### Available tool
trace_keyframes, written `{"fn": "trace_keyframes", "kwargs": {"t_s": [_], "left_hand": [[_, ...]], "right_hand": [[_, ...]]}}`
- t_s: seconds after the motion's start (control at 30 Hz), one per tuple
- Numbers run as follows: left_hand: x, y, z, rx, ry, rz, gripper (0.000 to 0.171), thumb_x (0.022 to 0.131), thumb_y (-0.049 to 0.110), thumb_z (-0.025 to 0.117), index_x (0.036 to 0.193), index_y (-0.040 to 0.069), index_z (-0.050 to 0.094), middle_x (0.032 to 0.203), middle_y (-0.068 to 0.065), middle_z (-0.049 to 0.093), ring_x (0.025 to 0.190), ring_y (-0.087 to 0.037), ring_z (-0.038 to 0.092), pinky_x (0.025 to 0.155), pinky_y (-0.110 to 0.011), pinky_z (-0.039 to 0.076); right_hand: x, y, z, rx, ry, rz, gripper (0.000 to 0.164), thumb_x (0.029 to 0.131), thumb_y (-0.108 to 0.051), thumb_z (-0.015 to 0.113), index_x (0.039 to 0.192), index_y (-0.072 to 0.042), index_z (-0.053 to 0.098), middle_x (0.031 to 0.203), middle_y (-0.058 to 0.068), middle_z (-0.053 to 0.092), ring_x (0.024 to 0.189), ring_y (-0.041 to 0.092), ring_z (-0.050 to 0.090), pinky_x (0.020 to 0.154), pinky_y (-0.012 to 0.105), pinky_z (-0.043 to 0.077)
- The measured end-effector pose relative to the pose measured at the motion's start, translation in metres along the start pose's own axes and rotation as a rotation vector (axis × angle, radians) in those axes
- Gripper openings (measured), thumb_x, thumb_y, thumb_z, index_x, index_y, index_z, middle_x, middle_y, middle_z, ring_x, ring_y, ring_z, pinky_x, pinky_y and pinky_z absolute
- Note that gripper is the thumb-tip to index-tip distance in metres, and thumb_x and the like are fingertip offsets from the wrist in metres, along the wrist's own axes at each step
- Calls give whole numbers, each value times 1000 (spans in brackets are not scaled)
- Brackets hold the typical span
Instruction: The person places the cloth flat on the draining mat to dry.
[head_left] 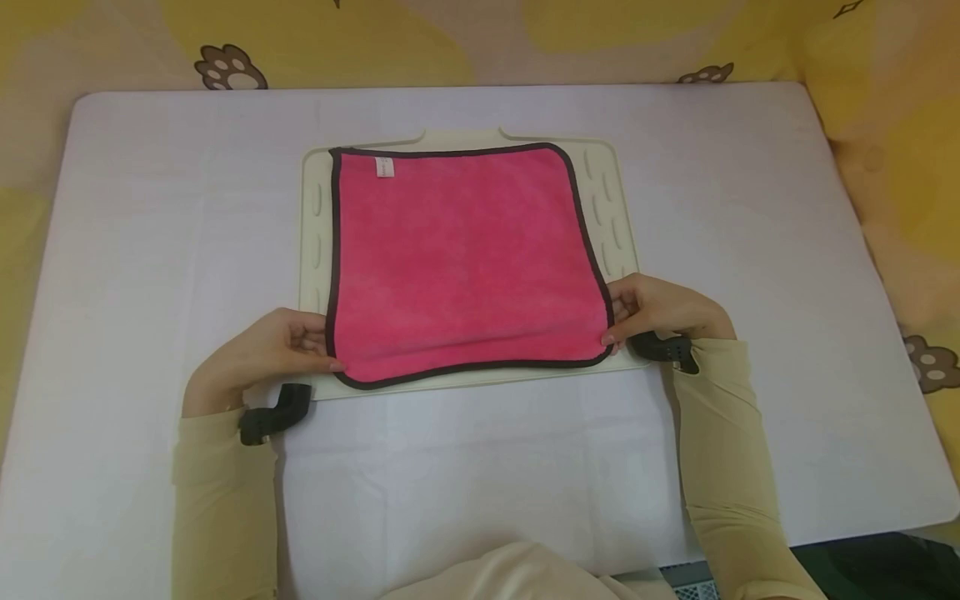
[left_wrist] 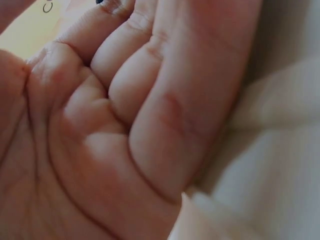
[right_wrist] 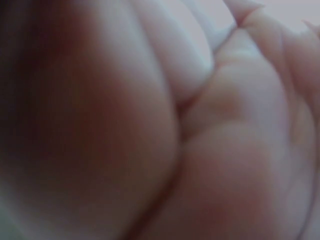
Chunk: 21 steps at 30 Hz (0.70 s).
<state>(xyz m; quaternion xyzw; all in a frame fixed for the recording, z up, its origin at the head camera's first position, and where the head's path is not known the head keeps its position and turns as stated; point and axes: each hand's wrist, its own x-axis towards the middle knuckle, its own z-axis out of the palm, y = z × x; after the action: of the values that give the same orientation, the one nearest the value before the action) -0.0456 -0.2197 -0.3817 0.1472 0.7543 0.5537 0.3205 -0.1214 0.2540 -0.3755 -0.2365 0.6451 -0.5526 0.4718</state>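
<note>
A pink cloth (head_left: 465, 250) with a dark border lies spread over a cream plastic board (head_left: 317, 229). It has a small white tag near its far left corner and a crease along its near side. My left hand (head_left: 262, 350) pinches the near left corner, thumb on top of the cloth. At the near right corner my right hand (head_left: 663, 307) pinches the edge in the same way. In the left wrist view the fingers (left_wrist: 145, 75) are curled toward the palm. The right wrist view is blurred and filled by curled fingers (right_wrist: 100, 110); the cloth is out of sight there.
Beneath the board is a table with a white cover (head_left: 750, 208). Dark wrist-worn cameras (head_left: 276, 414) sit by both sleeves. A yellow patterned fabric (head_left: 480, 42) hangs along the table's far and right sides.
</note>
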Motion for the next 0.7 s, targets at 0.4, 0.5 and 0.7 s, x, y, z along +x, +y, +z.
{"fn": "trace_keyframes", "kwargs": {"t_s": [0.4, 0.5, 0.7], "left_hand": [[0, -1, -1, -27, -47, 36, 18, 79, -8, 70, 94, -11, 60, 80, -5, 70, 69, -14, 65, 67, -22, 54], [0, -2, -2, -35, -63, 27, 22, 79, -6, 70, 97, -12, 60, 83, -7, 70, 72, -15, 67, 69, -24, 54], [0, -2, -2, -35, -79, 34, 22, 79, -6, 70, 98, -12, 60, 83, -7, 70, 70, -14, 65, 67, -22, 53]], "right_hand": [[-2, 2, -2, -3, 15, 30, 18, 82, 8, 67, 98, 10, 59, 82, 11, 70, 66, 17, 67, 64, 26, 55], [-3, 1, -2, -8, 10, 24, 21, 82, 8, 67, 99, 15, 57, 81, 11, 70, 65, 17, 67, 64, 26, 55], [-3, -2, 0, -12, 6, 26, 27, 82, 9, 66, 102, 22, 51, 82, 10, 70, 65, 16, 66, 64, 25, 55]]}}
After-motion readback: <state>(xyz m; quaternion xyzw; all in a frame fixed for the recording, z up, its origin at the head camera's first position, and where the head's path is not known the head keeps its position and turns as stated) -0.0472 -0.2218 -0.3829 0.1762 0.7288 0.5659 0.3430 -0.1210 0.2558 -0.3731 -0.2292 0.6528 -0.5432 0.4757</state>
